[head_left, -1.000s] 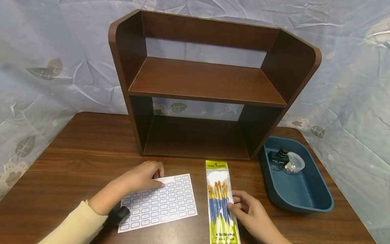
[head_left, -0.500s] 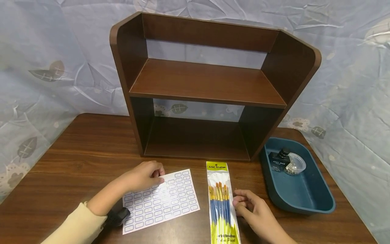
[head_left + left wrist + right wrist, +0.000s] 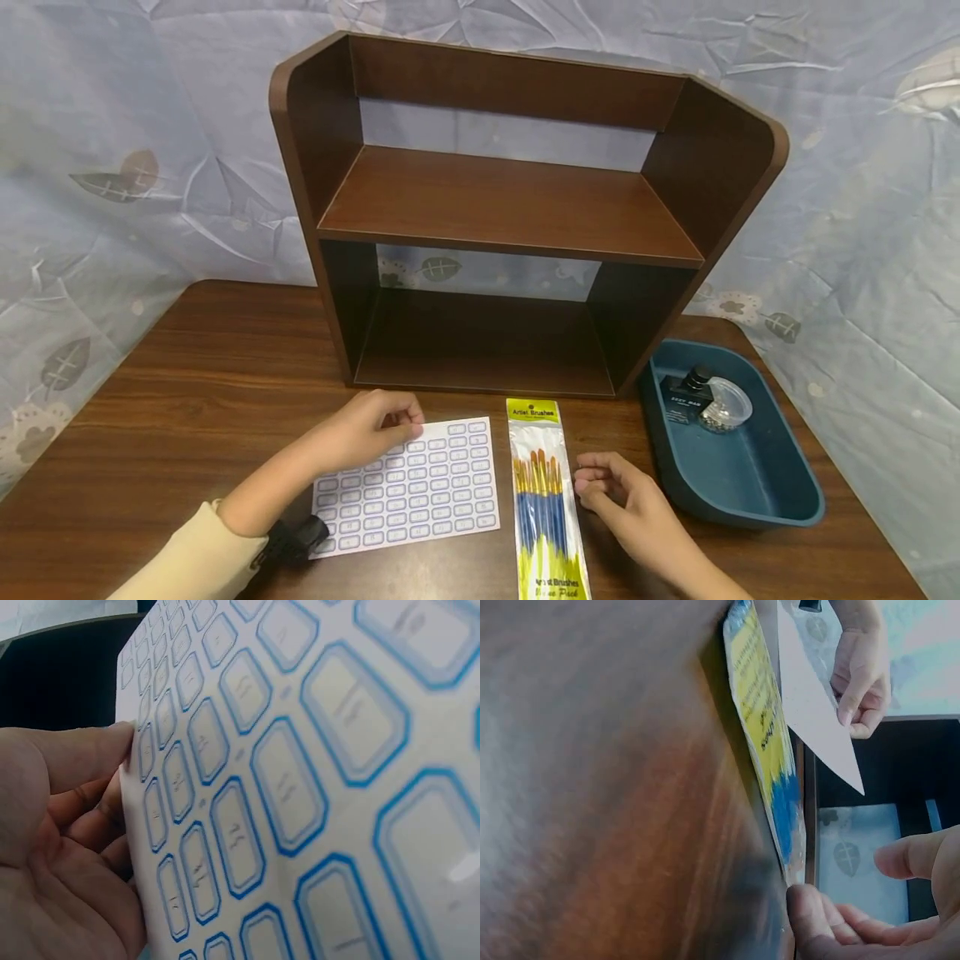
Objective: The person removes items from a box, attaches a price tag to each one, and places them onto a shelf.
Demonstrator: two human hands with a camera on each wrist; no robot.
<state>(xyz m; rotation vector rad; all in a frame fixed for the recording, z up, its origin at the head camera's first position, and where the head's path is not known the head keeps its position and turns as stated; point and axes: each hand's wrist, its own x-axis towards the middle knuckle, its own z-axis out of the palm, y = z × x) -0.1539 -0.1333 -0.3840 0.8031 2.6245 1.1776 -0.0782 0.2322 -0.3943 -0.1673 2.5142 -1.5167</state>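
Note:
Between thumb and fingers, my left hand [image 3: 366, 431] pinches the top edge of a white sheet of labels [image 3: 431, 492]. Rows of blue-bordered labels with small handwritten marks cover the sheet, and in the left wrist view it slants up from the thumb [image 3: 86, 754]. A clear pack of artist brushes [image 3: 542, 508], blue-handled with a yellow-green header, lies flat to the right of the sheet. My right hand [image 3: 622, 504] rests beside the pack's right edge, thumb and fingers apart, holding nothing. In the right wrist view a fingertip [image 3: 806, 911] is close to the pack's edge; contact is unclear.
A dark brown two-tier shelf [image 3: 510, 204] stands at the back of the wooden table [image 3: 187, 392]. On the right, a blue bin [image 3: 757, 467] holds a black bottle-like item [image 3: 686, 396] and a clear round container [image 3: 726, 407]. Patterned fabric hangs behind.
My left hand has shifted the label sheet rightward, closer to the brush pack. My right hand has let go of the pack's edge and moved slightly right and away.

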